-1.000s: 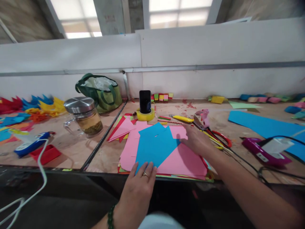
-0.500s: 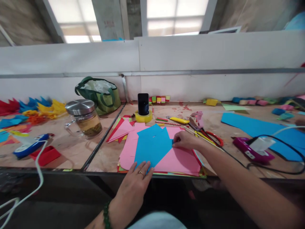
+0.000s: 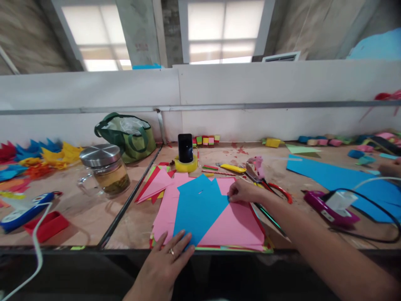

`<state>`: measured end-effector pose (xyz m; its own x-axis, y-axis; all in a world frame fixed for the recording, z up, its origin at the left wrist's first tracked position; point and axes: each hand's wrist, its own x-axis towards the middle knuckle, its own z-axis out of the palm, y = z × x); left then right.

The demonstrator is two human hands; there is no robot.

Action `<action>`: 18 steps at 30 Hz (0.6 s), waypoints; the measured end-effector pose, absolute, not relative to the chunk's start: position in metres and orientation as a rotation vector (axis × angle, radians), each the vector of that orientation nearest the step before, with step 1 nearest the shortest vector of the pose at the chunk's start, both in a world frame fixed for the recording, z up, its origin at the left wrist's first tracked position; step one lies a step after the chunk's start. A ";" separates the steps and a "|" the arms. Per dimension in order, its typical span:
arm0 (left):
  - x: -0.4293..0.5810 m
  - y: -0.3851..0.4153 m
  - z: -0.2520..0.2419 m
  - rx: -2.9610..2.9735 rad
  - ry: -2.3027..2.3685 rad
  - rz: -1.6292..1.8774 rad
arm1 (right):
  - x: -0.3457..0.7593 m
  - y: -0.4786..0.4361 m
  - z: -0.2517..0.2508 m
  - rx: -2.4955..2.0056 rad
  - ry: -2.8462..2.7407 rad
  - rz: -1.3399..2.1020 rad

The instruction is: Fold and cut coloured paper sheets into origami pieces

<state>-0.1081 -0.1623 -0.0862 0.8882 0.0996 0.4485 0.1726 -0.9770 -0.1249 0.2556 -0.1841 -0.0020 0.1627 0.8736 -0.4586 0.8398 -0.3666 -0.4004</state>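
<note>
A blue paper sheet (image 3: 200, 207) lies on a stack of pink paper (image 3: 234, 223) at the table's near edge. My left hand (image 3: 166, 261) rests flat on the blue sheet's near corner, fingers spread, a ring on one finger. My right hand (image 3: 242, 192) pinches the blue sheet's right corner with closed fingertips. Red-handled scissors (image 3: 272, 188) and a pink glue gun (image 3: 258, 163) lie just right of that hand.
A lidded glass jar (image 3: 105, 169) and a green bag (image 3: 128, 133) stand at the left. A phone (image 3: 185, 148) is propped on a yellow tape roll (image 3: 186, 165). A magenta device (image 3: 330, 205) with cables and a large blue sheet (image 3: 338, 177) lie right. Another person's hand (image 3: 390, 167) shows far right.
My right hand drew back from the pink paper and closed on the blue sheet's right corner. The view tilted up a little; my left hand stayed on the near corner.
</note>
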 end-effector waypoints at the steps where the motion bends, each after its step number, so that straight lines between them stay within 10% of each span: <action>1: -0.108 -0.158 -0.092 -2.862 -0.177 -0.710 | 0.257 -0.185 -0.002 -2.351 -1.727 0.986; 18: -0.109 -0.144 -0.109 -2.959 -0.158 -0.761 | 0.213 -0.177 0.014 -2.033 -1.868 0.597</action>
